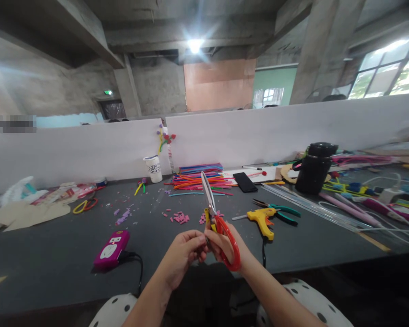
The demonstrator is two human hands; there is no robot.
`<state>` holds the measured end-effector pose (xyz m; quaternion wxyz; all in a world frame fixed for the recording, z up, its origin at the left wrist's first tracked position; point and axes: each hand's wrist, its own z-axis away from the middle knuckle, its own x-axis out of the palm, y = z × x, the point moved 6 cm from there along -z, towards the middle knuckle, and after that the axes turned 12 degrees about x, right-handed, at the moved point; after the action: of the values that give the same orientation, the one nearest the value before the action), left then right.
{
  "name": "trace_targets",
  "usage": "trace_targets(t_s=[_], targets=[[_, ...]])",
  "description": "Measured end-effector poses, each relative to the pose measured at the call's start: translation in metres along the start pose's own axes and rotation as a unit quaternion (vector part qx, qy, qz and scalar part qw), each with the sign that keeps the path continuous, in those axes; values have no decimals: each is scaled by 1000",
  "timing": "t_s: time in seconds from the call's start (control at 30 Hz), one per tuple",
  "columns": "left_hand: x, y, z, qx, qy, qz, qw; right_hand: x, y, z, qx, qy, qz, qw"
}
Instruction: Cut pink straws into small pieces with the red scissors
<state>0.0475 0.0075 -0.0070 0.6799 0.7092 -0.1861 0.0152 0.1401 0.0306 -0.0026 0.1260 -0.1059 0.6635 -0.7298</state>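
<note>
My right hand [222,243] has its fingers through the red handles of a pair of scissors [208,195], whose blades point up and away from me. A short yellow piece [207,218] shows beside the scissors' pivot. Close against it, my left hand [182,250] is closed in a pinch, fingertips meeting those of the right. Whatever lies between the fingertips is too small to make out. Just beyond the hands, small pink cut pieces [180,218] lie in a pile on the dark table [150,245]. Purple scraps [123,215] are scattered to the left.
A yellow glue gun [261,222] and green-handled pliers [286,213] lie to the right. A magenta device [112,249] with a cable sits left. Farther back are colourful pipe cleaners [197,180], a black phone [245,181], a paper cup [152,169] and a black bottle [314,168].
</note>
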Motion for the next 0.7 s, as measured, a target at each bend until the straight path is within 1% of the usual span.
trace_targets(t_s=[0.1, 0.2, 0.27, 0.37, 0.47, 0.6, 0.7], targets=[[-1, 5, 0, 21, -10, -51, 998, -4, -6, -1, -11, 16, -3, 1000], [-9, 4, -4, 36, -2, -106, 994, -9, -21, -4, -18, 25, 10, 999], [-16, 4, -7, 54, 6, -134, 990, -10, -30, -6, -16, 19, 25, 999], [-22, 7, -9, 83, 28, -130, 988, -7, -35, -10, -4, 2, 45, 999], [-25, 11, -8, 92, 54, -132, 986, -1, -25, -12, 15, -12, 59, 998], [-24, 10, -8, 85, 58, -205, 973, 3, -4, -12, 42, -2, 71, 997], [-23, 6, -10, 85, 62, -242, 964, 3, 4, -14, 48, 11, 76, 996]])
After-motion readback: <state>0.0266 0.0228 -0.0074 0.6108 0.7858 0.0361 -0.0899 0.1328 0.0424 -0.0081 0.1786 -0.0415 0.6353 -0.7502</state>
